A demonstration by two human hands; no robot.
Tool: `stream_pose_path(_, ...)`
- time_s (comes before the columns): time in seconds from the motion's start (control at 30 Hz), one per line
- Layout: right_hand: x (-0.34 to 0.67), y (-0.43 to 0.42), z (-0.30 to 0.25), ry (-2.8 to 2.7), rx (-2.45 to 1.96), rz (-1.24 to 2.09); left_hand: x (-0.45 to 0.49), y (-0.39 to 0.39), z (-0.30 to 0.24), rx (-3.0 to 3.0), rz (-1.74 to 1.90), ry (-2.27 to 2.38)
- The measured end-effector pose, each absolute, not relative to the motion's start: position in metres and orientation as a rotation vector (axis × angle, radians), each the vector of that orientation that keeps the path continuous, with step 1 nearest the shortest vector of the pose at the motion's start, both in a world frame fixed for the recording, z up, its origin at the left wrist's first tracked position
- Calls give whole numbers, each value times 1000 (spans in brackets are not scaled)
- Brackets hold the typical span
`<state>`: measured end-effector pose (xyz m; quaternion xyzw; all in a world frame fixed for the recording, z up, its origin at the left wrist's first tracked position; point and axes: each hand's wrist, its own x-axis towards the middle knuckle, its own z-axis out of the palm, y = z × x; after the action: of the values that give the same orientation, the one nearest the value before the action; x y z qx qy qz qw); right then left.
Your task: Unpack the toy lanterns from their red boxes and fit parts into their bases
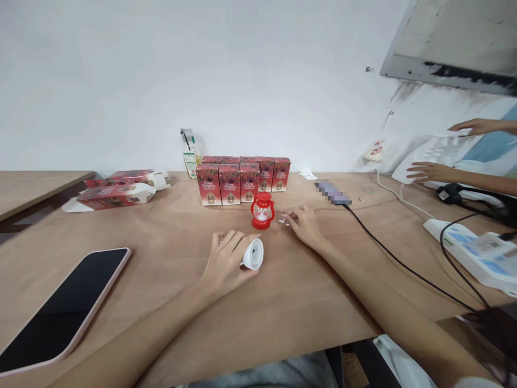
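Note:
My left hand (230, 261) is wrapped round a white round plastic piece (254, 254), held just over the table with its recessed, ring-shaped end turned to the right. My right hand (306, 225) rests on the table with thumb and fingertips drawn together beside several tiny white pieces (282, 221). What those fingertips pinch, if anything, is too small to make out. Between the two hands, a little farther back, stands a small red lantern (263, 211) with a clear middle and red side arms.
Behind the lantern stand several red printed boxes (230, 184). Opened boxes (117, 195) lie at left, with a large phone (67, 310) nearer. A cabled phone (333, 193) and a power strip (476, 253) are at right. Another person's hands (430, 172) touch a white object (438, 156).

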<state>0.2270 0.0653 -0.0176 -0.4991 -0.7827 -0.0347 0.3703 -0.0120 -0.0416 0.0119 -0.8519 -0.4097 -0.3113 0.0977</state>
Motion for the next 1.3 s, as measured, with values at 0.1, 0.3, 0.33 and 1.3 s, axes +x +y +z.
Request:
stream_pose_path(0.1,224,65,-18,-2033,-1279,-76,-12,-41,11,-2520,-928,-1215)
stream_pose_path(0.3,224,60,-14,-1986,-1271,-82,-13,-41,9,-2552,-946,-1251)
stream_pose_path(0.33,222,57,-12,-1955,-1251,-89,-13,-40,8,-2553,-970,-1263)
stream_pose_path(1.3,172,-21,10,-2139,-421,16,-20,-36,6,-2481,-968,-1134)
